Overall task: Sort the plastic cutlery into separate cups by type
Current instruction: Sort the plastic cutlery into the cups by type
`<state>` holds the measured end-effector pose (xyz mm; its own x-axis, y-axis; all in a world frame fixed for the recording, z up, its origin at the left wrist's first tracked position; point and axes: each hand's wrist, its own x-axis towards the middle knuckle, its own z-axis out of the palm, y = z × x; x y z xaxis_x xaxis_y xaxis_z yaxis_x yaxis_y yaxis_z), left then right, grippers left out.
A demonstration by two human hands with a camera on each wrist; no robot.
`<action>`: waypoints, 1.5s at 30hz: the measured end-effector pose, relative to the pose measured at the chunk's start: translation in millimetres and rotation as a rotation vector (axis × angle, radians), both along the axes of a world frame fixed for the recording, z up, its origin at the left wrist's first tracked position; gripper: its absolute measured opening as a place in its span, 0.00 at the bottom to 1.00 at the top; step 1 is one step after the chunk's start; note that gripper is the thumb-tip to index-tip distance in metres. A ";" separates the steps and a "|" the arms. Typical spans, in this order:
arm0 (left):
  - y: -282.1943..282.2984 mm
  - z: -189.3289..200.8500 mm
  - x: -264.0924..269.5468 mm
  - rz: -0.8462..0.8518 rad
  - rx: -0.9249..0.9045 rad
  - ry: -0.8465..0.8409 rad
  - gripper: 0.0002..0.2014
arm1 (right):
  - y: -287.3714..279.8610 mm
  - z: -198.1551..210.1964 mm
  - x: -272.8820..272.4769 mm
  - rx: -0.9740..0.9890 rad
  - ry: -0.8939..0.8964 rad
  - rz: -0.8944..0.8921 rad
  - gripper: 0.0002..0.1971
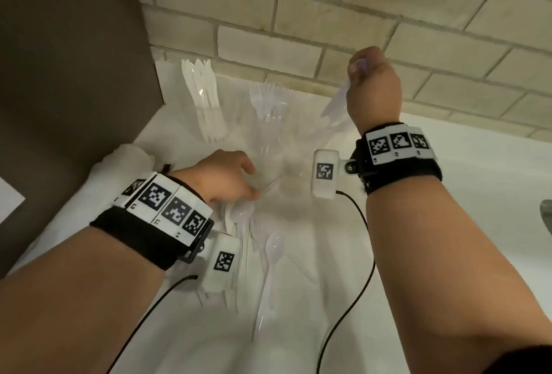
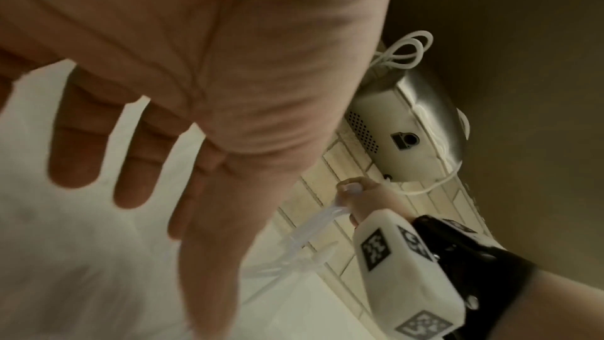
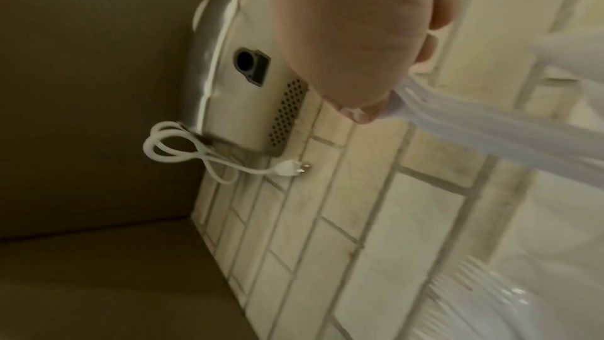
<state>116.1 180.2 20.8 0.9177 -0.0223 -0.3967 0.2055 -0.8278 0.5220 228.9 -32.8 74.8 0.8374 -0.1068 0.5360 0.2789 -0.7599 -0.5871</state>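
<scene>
Loose clear plastic cutlery (image 1: pixel 263 242), spoons among it, lies heaped on the white counter (image 1: pixel 463 179). At the back stand a clear cup of knives (image 1: pixel 206 104) and a clear cup of forks (image 1: pixel 267 101). My left hand (image 1: pixel 254 182) hovers low over the far end of the heap, its fingers (image 2: pixel 130 159) straight and holding nothing. My right hand (image 1: pixel 370 81) is raised near the tiled wall and grips a bundle of clear cutlery (image 1: pixel 336 98) in its fist (image 3: pixel 359 35). The bundle's long ends (image 3: pixel 490 133) point down and left. Rounded tips show above the fist.
A tiled wall (image 1: pixel 328 15) backs the counter and a brown panel (image 1: pixel 59 75) closes its left side. A wall-mounted appliance (image 3: pixel 248 102) with a looped white cable (image 3: pixel 183 149) hangs above. Something white and crumpled (image 1: pixel 128 155) lies at the counter's left edge.
</scene>
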 end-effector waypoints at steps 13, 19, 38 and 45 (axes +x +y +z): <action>-1.0 -8.8 -15.8 -0.268 0.347 0.156 0.33 | 24.1 -13.1 -5.8 -0.562 0.174 -0.165 0.18; -11.2 -18.2 -7.2 -0.316 0.425 0.078 0.24 | 51.8 -27.6 -45.7 -0.539 0.478 0.426 0.12; 26.0 -0.4 -22.4 -0.147 0.170 -0.156 0.27 | 52.0 -47.7 -105.1 -0.712 0.595 0.332 0.12; 22.7 -15.0 -44.2 -0.261 0.273 0.099 0.35 | 20.7 -84.8 -128.8 -0.478 0.980 0.179 0.11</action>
<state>71.9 202.9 5.7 0.8522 -0.1313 -0.5065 0.0080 -0.9646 0.2636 100.1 -12.1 -9.9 0.9047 0.0996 -0.4143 -0.0179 -0.9625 -0.2705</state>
